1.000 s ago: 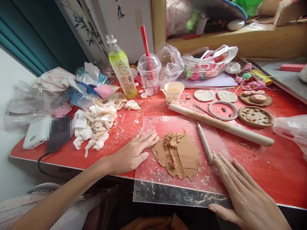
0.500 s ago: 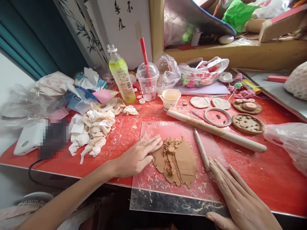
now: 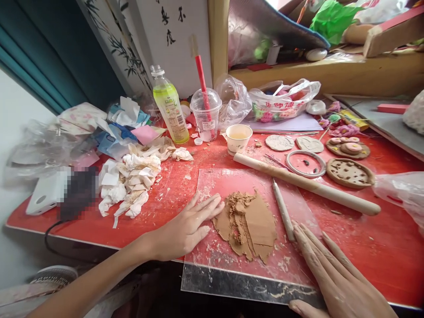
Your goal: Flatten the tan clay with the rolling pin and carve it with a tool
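A flat, ragged slab of brown clay [image 3: 265, 221] lies on a clear plastic sheet [image 3: 225, 274] at the table's front edge. Crumbly lumps and a long groove mark its left half. My left hand [image 3: 190, 227] rests flat with fingers stretched, its tips at the slab's left edge. On the right side of the sheet, my right hand [image 3: 338, 269] lies flat with fingers extended and holds nothing. Its fingertips are at the lower end of a pen-shaped clay tool [image 3: 282, 210]. Behind that, a long rolling pin [image 3: 308, 183] lies slantwise.
Behind the pin stand a paper cup [image 3: 238, 138] of liquid, a lidded plastic cup [image 3: 206, 115] and a green drink bottle [image 3: 169, 108]. Clay discs [image 3: 280, 142] and a spotted clay dish [image 3: 349, 172] lie at right. Crumpled tissues [image 3: 135, 179] and a dark cable sit at left.
The whole view has shifted slightly, so things appear a little farther right. Both hands keep nearly the same place beside the clay, and the slab looks unchanged.
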Demonstrator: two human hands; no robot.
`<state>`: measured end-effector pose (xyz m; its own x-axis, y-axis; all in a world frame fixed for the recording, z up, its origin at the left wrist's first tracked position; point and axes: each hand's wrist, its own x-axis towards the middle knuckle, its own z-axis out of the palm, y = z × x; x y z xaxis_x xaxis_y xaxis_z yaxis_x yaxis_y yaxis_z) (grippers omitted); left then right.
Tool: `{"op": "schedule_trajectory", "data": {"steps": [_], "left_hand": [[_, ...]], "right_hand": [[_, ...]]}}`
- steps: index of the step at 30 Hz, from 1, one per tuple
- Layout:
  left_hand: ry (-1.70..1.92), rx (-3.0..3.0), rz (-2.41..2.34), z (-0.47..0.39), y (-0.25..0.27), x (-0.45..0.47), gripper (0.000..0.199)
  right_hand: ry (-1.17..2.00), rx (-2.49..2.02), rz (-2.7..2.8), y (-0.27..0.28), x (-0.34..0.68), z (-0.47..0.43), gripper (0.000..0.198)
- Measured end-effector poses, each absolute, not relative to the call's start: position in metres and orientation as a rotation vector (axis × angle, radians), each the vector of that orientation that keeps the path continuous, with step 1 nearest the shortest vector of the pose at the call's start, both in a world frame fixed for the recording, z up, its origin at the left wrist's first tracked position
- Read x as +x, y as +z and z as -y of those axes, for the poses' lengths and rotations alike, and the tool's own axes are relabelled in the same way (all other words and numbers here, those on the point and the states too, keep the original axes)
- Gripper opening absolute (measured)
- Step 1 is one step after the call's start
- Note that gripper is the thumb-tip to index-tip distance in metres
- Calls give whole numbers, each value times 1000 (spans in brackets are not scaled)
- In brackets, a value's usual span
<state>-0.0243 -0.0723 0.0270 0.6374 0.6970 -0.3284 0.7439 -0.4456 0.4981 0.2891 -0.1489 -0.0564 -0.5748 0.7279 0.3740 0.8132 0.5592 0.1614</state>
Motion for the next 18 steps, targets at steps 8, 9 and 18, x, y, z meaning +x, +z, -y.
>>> {"op": "schedule_trajectory", "data": {"steps": [8,9,18], "left_hand": [[-83,2208,-1285,69,33,-40,48],[-73,2230,-1304,70,32,-45,48],[-108,2411,-1113,57,20,-17,55]], "right_hand": [[-492,-1250,2526,-53,288,147,98],[-491,-1244,2525,-56,289,147,98],[-453,-1276,2552,-50,287,147,96]]}}
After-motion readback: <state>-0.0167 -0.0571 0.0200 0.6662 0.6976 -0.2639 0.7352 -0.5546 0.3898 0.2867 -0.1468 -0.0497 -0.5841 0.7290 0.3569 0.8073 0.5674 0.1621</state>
